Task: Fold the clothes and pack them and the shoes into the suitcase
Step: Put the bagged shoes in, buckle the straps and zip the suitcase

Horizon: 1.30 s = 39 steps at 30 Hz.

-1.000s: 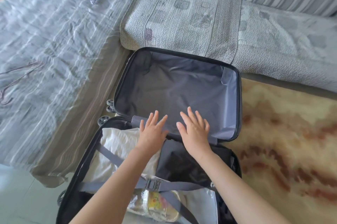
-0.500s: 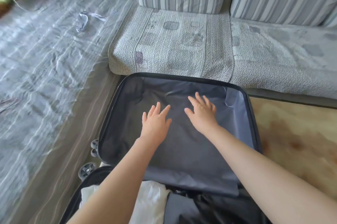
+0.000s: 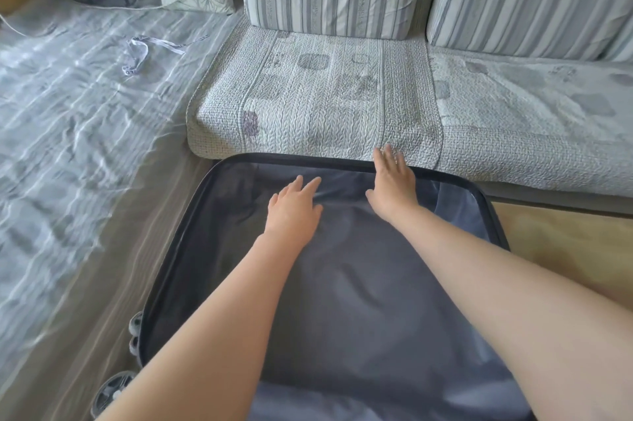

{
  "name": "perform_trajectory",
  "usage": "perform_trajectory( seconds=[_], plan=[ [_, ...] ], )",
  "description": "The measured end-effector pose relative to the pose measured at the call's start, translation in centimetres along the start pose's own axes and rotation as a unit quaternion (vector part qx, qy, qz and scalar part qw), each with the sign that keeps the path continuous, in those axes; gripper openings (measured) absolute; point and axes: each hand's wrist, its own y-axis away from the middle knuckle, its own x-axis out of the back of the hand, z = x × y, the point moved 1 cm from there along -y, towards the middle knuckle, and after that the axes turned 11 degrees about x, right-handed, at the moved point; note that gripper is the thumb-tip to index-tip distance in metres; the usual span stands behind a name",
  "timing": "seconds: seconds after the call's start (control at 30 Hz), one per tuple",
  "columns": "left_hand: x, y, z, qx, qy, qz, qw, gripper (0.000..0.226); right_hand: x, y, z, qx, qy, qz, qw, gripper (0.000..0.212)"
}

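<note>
Suitcase point(image 3: 359, 300) lies open on the floor point(image 3: 555, 235), far rim against the sofa point(image 3: 325, 105). Our left hand point(image 3: 294, 211) is over its grey lining point(image 3: 342, 249), right hand point(image 3: 392, 187) at the far rim, fingers point(image 3: 312, 184) straight, apart, gripping nothing. No clothes or shoes visible; probably just closing left.

Suitcase point(image 3: 342, 283) lining smooth cloth, faintly glossy

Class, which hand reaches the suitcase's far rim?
The right hand: its fingertips overlap the suitcase rim, while the left hand lies short, over the grey lining.
</note>
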Motion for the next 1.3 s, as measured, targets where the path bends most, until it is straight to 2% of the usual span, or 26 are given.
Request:
perform_trajectory(
  seconds=[0.17, 0.23, 0.4, 0.57, 0.63, 0.77, 0.87, 0.97, 1.17, 1.3],
  plan=[
    [0.0, -2.0, 0.9, -0.014, -0.011, 0.012, 1.000, 0.056, -1.5, -1.5, 0.6, 0.009, 0.031, 0.021, 0.999, 0.074],
    [-0.2, -2.3, 1.0, -0.017, -0.003, 0.016, 1.000, 0.056, -1.8, -1.7, 1.0, 0.021, 0.057, 0.038, 0.997, 0.063],
    [-0.2, -2.5, 1.1, -0.044, 0.001, 0.074, 0.996, 0.065, -0.7, -2.5, 1.3, 0.045, 0.044, 0.165, 0.984, 0.020],
    [1.4, -2.9, 2.1, -0.060, -0.058, 0.112, 0.990, 0.074, 1.2, -1.6, 0.4, 0.114, -0.016, 0.262, 0.958, 0.012],
    [2.6, -3.1, 2.4, -0.071, -0.058, 0.116, 0.989, 0.070, 2.7, -0.8, 0.1, 0.116, -0.045, 0.305, 0.944, 0.008],
    [6.2, -3.3, 3.5, -0.091, 0.012, 0.205, 0.975, 0.048, 7.4, 0.3, -1.0, 0.160, -0.047, 0.386, 0.907, 0.005],
    [9.1, -2.5, 4.3, -0.086, 0.038, 0.221, 0.971, 0.031, 10.2, 1.9, -2.0, 0.195, -0.045, 0.396, 0.896, 0.005],
    [11.5, -0.7, 4.7, -0.111, 0.046, 0.202, 0.972, 0.023, 12.1, 4.2, -2.3, 0.199, -0.045, 0.394, 0.896, 0.009],
    [15.8, 4.3, 6.2, -0.148, 0.053, 0.248, 0.956, 0.013, 17.2, 8.4, -3.4, 0.185, -0.054, 0.400, 0.896, 0.010],
    [18.1, 8.3, 6.1, -0.187, 0.062, 0.251, 0.948, 0.014, 19.7, 12.2, -4.2, 0.188, -0.045, 0.397, 0.897, 0.012]
  ],
)
